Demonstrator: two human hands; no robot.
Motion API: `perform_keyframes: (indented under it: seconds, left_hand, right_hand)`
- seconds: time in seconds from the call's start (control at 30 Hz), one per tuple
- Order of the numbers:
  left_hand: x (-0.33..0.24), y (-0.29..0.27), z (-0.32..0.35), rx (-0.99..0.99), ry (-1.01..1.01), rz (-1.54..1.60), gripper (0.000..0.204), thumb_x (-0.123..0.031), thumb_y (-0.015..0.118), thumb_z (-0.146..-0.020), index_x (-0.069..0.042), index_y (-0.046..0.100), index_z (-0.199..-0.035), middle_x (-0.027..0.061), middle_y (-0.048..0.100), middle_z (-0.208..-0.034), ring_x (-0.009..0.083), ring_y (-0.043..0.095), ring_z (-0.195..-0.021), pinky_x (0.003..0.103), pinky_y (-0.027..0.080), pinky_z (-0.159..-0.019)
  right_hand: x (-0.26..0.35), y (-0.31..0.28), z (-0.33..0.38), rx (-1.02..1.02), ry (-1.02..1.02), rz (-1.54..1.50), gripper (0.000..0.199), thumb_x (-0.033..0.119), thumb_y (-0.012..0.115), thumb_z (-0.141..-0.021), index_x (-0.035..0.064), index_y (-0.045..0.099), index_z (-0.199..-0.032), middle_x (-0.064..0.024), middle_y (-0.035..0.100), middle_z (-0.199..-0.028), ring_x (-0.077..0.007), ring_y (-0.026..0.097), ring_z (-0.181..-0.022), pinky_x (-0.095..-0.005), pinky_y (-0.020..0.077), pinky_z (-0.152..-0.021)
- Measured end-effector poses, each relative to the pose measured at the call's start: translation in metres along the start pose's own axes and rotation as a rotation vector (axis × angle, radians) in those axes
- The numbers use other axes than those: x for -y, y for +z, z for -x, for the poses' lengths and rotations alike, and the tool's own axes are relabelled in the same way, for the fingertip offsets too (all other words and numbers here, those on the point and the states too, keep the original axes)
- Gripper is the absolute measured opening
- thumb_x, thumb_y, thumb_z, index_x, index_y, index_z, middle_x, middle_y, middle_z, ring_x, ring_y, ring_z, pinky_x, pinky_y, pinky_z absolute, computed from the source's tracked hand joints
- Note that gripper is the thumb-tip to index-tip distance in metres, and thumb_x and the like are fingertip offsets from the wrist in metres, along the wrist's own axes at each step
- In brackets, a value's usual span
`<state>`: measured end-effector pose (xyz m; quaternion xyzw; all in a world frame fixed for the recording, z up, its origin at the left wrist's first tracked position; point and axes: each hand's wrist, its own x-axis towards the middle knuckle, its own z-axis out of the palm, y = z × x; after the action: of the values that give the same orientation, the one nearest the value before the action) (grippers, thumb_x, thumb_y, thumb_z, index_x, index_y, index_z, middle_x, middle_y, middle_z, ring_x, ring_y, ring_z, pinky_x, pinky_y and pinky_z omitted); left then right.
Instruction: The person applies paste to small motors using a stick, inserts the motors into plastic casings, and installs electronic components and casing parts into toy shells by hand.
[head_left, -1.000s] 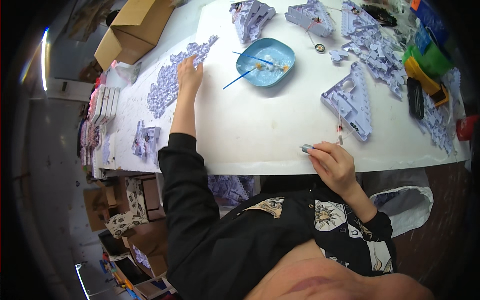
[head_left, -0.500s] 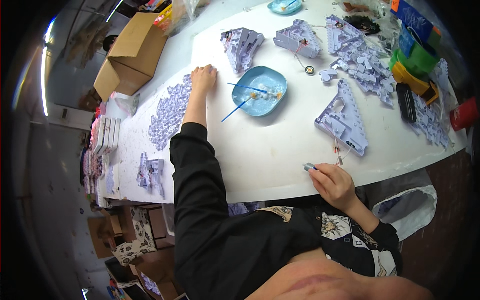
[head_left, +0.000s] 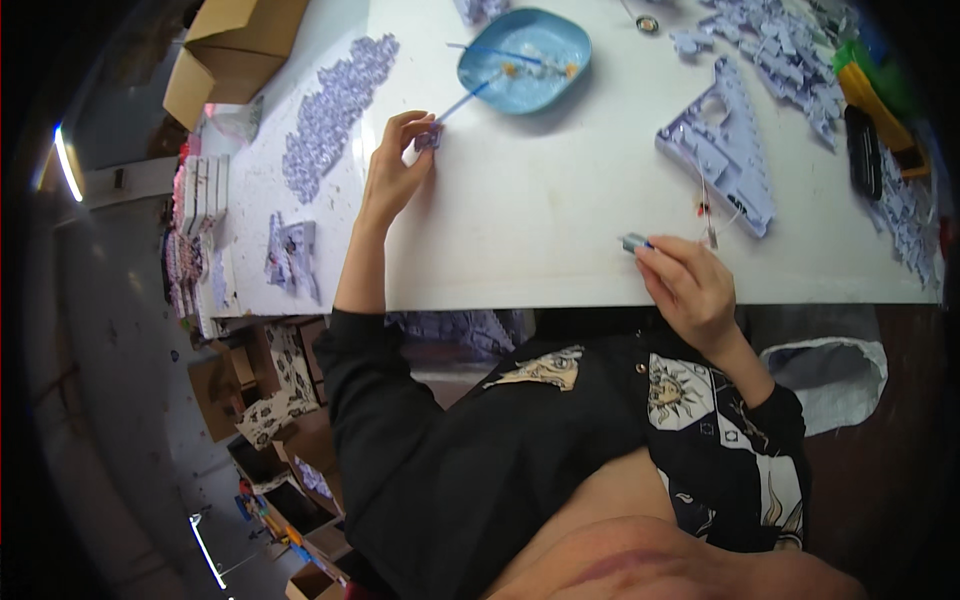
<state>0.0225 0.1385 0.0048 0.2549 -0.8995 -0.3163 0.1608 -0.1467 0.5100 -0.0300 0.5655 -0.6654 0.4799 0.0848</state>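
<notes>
Two hands are at work on the white table [head_left: 520, 230]. Your left hand [head_left: 393, 175] pinches a small lilac part [head_left: 428, 139] between thumb and fingertips, holding it just off the tabletop near the blue dish [head_left: 525, 60]. Your right hand [head_left: 690, 285] is closed around a small grey cylinder [head_left: 633, 242], apparently a little motor, at the table's near edge, just short of the lilac panel [head_left: 725, 150].

Judged step: a part has been picked from the supply and is being brought toward the piece in your right hand. The next move calls for drawing the left hand across and lining the part up squarely before any pressing.

Hard to make out: the part's shape is mostly hidden by your fingers; thin wires by the panel are barely legible; the far part piles are cut off at the frame's upper edge.
</notes>
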Motion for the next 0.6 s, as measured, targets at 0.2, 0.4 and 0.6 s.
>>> perform_keyframes:
  seconds: [0.2, 0.4, 0.6]
  left_hand:
    - [-0.030, 0.022, 0.075, -0.236, 0.115, 0.121, 0.065, -0.002, 0.073, -0.080, 0.000, 0.044, -0.139, 0.0194, 0.046, -0.141, 0.0334, 0.038, -0.142, 0.045, 0.031, -0.120]
    - [-0.056, 0.057, 0.079, -0.352, -0.245, -0.170, 0.063, -0.022, 0.081, -0.084, 0.002, 0.053, -0.135, 0.0187, 0.060, -0.117, 0.0280, 0.059, -0.111, 0.039, 0.048, -0.098]
    - [-0.096, 0.098, 0.090, -0.126, -0.049, 0.020, 0.067, -0.010, 0.083, -0.080, -0.004, 0.051, -0.138, 0.0139, 0.069, -0.112, 0.0245, 0.066, -0.105, 0.039, 0.052, -0.097]
  right_hand:
    - [-0.004, 0.004, -0.002, -0.051, 0.033, -0.096, 0.034, -0.002, 0.081, -0.074, 0.0069, 0.070, -0.105, -0.0065, 0.069, -0.100, -0.0210, 0.068, -0.077, -0.0304, 0.0541, -0.063]
    - [0.001, 0.000, 0.001, -0.051, 0.069, -0.111, 0.032, -0.003, 0.080, -0.074, 0.0069, 0.071, -0.103, -0.0072, 0.070, -0.098, -0.0214, 0.068, -0.078, -0.0302, 0.0545, -0.064]
    - [-0.001, -0.004, -0.010, -0.082, 0.112, -0.177, 0.029, -0.001, 0.080, -0.075, 0.0079, 0.073, -0.101, -0.0060, 0.070, -0.096, -0.0211, 0.069, -0.079, -0.0300, 0.0541, -0.065]
